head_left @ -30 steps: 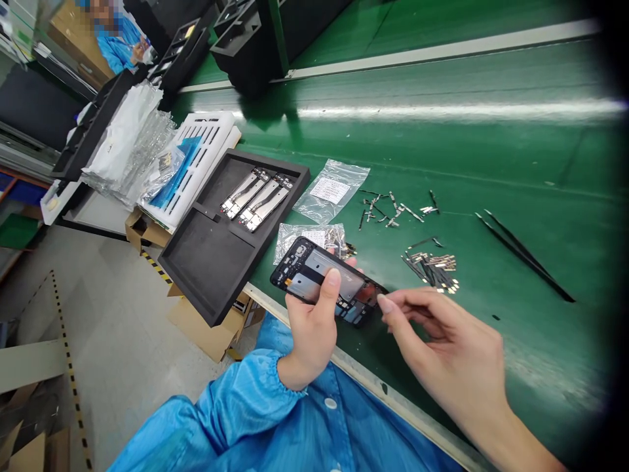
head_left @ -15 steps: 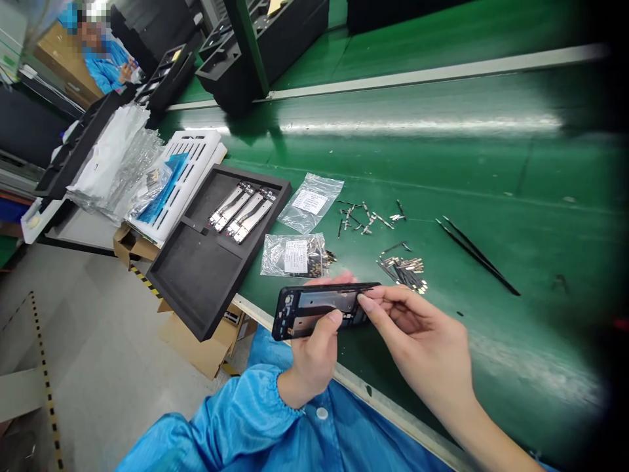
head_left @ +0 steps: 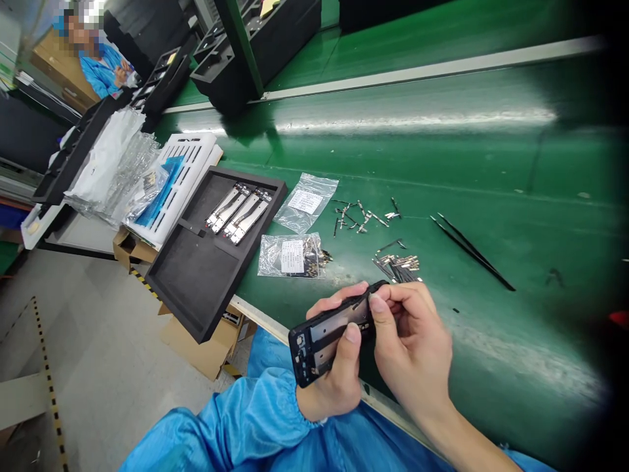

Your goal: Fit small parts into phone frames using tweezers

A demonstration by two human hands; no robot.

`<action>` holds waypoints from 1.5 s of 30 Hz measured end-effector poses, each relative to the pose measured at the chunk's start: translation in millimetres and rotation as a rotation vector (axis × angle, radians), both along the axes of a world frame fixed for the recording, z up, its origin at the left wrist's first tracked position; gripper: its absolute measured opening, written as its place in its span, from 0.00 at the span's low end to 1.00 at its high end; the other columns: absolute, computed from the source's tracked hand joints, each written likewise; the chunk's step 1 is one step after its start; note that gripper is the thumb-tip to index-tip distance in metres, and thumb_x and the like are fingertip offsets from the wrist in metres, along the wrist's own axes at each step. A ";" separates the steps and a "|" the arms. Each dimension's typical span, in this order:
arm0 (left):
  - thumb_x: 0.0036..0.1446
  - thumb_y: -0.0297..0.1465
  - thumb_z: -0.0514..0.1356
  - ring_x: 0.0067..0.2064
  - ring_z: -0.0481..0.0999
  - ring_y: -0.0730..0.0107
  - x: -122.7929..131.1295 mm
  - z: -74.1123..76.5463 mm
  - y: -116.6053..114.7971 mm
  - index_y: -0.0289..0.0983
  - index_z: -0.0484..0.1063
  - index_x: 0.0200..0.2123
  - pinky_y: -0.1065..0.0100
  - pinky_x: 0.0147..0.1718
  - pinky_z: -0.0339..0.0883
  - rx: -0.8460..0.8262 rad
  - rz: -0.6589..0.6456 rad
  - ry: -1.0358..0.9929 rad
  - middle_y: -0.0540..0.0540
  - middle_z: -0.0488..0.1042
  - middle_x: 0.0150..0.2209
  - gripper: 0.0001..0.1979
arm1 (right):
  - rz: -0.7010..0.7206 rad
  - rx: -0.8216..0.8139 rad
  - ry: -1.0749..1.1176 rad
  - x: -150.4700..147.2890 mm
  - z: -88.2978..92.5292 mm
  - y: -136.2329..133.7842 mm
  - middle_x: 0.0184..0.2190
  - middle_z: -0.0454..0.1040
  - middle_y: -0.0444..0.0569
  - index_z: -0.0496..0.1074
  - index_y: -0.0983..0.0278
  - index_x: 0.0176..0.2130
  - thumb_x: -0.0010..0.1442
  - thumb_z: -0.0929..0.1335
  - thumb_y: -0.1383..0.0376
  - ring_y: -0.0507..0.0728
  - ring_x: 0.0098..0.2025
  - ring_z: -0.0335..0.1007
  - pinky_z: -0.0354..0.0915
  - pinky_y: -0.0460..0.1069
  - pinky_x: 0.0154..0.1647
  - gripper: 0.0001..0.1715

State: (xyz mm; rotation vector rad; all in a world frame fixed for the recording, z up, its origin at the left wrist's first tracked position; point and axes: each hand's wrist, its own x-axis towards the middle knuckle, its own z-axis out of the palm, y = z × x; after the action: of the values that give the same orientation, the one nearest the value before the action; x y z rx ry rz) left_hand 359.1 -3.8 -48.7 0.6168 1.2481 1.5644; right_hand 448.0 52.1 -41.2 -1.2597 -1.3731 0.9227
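Note:
A black phone frame point(head_left: 322, 334) with silvery metal panels lies tilted in my left hand point(head_left: 339, 377). The left thumb presses across its open face and the other fingers wrap behind its far edge. My right hand point(head_left: 415, 344) pinches thumb against fingers at the frame's right end, touching it there. Whatever sits between those fingertips is too small or hidden to make out. Just beyond the hands lies a pile of small dark flex strips with gold ends point(head_left: 400, 267). Black tweezers point(head_left: 472, 252) rest on the green bench to the right.
A black foam tray point(head_left: 196, 275) holds silvery phone parts point(head_left: 240, 213). Two labelled plastic bags point(head_left: 305, 200) lie beside it, the nearer one with small parts. Scattered strips point(head_left: 361, 216) lie behind the pile. A co-worker point(head_left: 101, 65) in blue is at the far left.
The phone frame has come nearer to me and turned, its right end now tipped up. Both hands moved with it, and my right fingers have curled in more tightly at its end.

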 end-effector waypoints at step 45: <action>0.47 0.32 0.69 0.50 0.88 0.42 -64.1 40.2 32.8 0.39 0.82 0.47 0.44 0.56 0.79 -0.089 0.096 -0.415 0.41 0.86 0.45 0.20 | 0.338 0.222 -0.627 67.8 21.4 -21.7 0.43 0.82 0.45 0.75 0.56 0.55 0.79 0.67 0.57 0.57 0.37 0.81 0.71 0.52 0.43 0.11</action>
State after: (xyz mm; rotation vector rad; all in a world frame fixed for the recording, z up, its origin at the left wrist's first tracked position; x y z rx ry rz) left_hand 295.0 29.1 -8.5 0.1620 1.0345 1.6047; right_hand 515.8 30.4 -19.8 -1.2126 -2.1685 0.5814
